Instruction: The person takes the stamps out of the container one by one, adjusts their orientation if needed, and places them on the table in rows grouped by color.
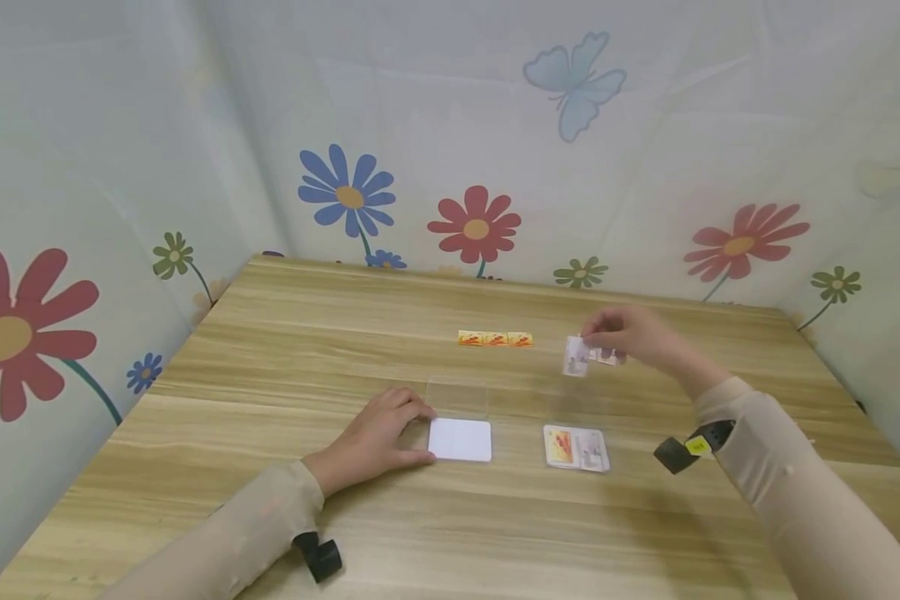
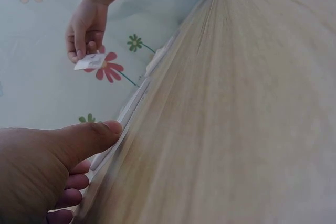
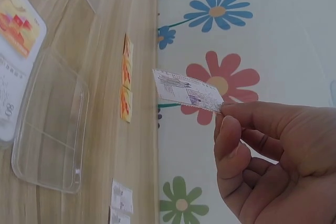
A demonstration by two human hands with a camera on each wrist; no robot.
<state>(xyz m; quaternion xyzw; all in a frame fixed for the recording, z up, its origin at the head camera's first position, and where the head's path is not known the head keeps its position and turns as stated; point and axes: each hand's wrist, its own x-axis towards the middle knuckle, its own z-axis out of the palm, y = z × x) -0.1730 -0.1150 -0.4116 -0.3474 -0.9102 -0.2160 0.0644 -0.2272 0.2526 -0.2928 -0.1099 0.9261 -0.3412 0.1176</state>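
Observation:
My right hand [image 1: 633, 337] pinches a whitish postage stamp [image 3: 188, 92] by one edge between thumb and fingers, raised above the table. Small whitish stamps [image 3: 122, 195] lie on the table below that hand, partly hidden in the head view. My left hand [image 1: 378, 435] holds a small clear plastic case with a white insert [image 1: 461, 439] at its left side, thumb at the near corner and fingertips at the far one. The case's clear lid [image 1: 457, 397] is folded back. To its right, another case [image 1: 577, 448] holds a yellow-red stamp and a whitish stamp side by side.
Three yellow-red stamps [image 1: 495, 338] lie in a row farther back on the wooden table [image 1: 345, 333]. The second case's clear lid [image 3: 52, 129] lies folded back. A flower-printed curtain [image 1: 420, 108] stands behind the table and along its sides.

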